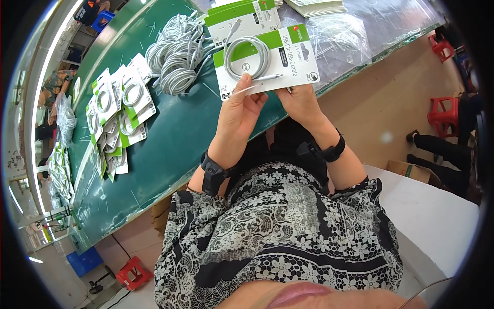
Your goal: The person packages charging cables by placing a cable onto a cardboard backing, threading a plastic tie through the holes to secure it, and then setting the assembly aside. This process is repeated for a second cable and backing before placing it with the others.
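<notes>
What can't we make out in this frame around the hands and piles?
- Right hand, fingertips: head view, behind the held card.
- Held card's back: head view, faces away from the camera.
- Grey cable heap, count: head view, loops overlap.
- Left-side packaged cables, lowest ones: head view, covered by those above.
- Pale stack, far end: head view, cut by top edge.

At right, a red plastic stool (443, 117) stands near a person's dark trousers (443, 149), with a second red stool (441, 48) farther up. A cardboard box (410, 171) sits by the feet (just beyond a white surface (422, 216)). At lower left, a third red stool (134, 273) stands near a flat blue object (85, 261).
</notes>
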{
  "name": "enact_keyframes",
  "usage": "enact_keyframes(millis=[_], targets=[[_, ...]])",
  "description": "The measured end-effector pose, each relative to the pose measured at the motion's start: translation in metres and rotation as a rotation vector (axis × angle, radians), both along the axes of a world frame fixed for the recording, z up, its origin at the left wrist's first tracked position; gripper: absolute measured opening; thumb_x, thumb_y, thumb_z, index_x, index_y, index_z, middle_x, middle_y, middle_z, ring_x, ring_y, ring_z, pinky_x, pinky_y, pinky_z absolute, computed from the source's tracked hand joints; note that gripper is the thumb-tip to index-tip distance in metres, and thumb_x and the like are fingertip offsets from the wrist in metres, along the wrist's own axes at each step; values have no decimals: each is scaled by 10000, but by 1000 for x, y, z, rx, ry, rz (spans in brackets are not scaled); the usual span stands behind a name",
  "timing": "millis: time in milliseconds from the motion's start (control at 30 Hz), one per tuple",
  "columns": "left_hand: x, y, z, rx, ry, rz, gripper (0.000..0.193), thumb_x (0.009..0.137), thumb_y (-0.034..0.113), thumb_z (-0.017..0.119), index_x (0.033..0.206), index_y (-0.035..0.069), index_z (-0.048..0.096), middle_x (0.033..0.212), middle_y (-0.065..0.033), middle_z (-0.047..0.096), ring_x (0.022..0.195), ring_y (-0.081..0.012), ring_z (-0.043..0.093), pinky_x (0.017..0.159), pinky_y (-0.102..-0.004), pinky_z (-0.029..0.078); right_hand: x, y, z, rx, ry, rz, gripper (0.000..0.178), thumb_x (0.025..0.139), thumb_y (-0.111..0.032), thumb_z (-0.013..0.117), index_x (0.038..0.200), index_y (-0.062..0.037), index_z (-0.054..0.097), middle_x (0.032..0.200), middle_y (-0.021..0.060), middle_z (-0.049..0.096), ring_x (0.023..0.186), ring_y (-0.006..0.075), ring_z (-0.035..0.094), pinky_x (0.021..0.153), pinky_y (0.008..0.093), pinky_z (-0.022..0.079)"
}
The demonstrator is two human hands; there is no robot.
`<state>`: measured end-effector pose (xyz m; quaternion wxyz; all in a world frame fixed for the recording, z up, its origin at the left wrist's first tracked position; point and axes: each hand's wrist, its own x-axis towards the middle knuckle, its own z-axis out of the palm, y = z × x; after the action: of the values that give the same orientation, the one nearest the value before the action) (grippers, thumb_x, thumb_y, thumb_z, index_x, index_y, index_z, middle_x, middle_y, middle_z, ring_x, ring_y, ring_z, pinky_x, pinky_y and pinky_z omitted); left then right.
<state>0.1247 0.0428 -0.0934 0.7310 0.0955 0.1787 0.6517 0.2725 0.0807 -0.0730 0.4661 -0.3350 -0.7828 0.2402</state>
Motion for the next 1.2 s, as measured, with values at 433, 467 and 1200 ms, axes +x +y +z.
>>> enact_keyframes(millis=[433, 467, 1200], targets=[[-1, -7, -9, -82, 36, 6, 305, 889, 180, 667, 1159, 142, 531, 1009, 7, 628, 871, -110, 594, 713, -282, 479, 9, -6, 1, -345, 23, -9, 250, 780, 33, 645, 1029, 13, 622, 958, 38, 639, 909, 116, 592, 778, 274, 487], [-2, -7, -11, -66, 27, 12, 303, 888, 182, 668, 1157, 144, 533, 1008, 6, 628, 869, -109, 592, 711, -283, 480, 10, -4, 0, -345, 22, -12, 250, 780, 33, 645, 1029, 13, 622, 958, 38, 639, 909, 116, 592, 778, 274, 487], [23, -35, 17, 109, 72, 8, 277, 945, 191, 572, 1166, 25, 558, 1111, -120, 646, 945, -196, 616, 776, -327, 502, 48, 0, 30, -286, 256, 428, 387, 803, -59, 687, 1180, -51, 602, 1196, 133, 608, 1107, 211, 557, 957, 343, 437]])
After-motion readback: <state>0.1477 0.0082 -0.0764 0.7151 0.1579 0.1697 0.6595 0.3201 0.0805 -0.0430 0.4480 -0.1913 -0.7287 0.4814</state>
